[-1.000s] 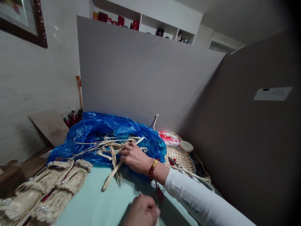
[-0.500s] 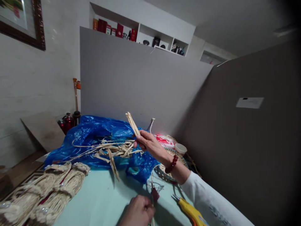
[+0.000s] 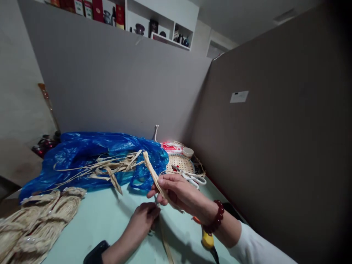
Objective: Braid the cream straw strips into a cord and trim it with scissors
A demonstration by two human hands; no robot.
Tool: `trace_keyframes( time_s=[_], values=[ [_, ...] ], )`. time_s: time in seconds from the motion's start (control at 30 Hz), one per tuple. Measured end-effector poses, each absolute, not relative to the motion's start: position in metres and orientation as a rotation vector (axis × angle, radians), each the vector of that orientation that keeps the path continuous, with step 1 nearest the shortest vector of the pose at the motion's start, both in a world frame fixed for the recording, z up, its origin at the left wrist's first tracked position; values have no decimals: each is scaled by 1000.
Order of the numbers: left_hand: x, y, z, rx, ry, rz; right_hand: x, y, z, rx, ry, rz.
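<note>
My right hand (image 3: 177,192) is closed on a flat dried straw strip (image 3: 150,170) that sticks up and to the left from my fingers. Just below it, my left hand (image 3: 145,217) is closed over the table, pinching something small that I cannot make out; a strip of straw (image 3: 166,245) runs down from it. Both hands hover above the pale green table (image 3: 106,223). Behind them a blue plastic bag (image 3: 90,154) holds a loose bundle of straw (image 3: 110,168).
Woven straw sandals (image 3: 38,223) lie at the left front. A round woven tray (image 3: 180,163) with white-handled scissors (image 3: 192,178) and a small cup (image 3: 188,152) sits at the back right. A yellow tool (image 3: 207,242) lies under my right wrist. Grey partitions stand behind and right.
My right hand drew one strip out of the straw in the bag, lifted it, then brought it down to meet my left hand. The camera view swung to the right.
</note>
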State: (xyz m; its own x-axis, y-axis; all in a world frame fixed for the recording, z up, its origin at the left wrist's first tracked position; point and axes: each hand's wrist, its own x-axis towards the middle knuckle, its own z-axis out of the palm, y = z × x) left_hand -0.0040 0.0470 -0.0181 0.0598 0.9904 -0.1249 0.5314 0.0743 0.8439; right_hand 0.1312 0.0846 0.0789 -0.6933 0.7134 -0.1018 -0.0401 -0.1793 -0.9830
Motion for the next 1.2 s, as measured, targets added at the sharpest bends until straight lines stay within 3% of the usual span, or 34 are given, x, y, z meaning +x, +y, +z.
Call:
trace_keyframes(
  time_s=[0.13, 0.4, 0.57, 0.67, 0.87, 1.2],
  values=[
    [-1, 43, -13, 1696, 1675, 680, 128, 93, 86, -921, -2061, 1416],
    [4, 22, 2, 1936, 1888, 419, 50, 134, 74, -992, -2542, 732],
    [-1, 11, 6, 2012, 1910, 221, 8, 156, 61, -1071, -2765, 500],
    [-16, 10, 37, 2097, 1987, 66, 1, 173, 65, -1156, -2817, 385],
    [-102, 68, 102, 2349, 2237, 82, 15, 205, 72, -1244, -2866, 184],
    [-193, 174, 80, 2490, 2438, 237, -22, 186, 44, -812, -2946, -224]
  ],
)
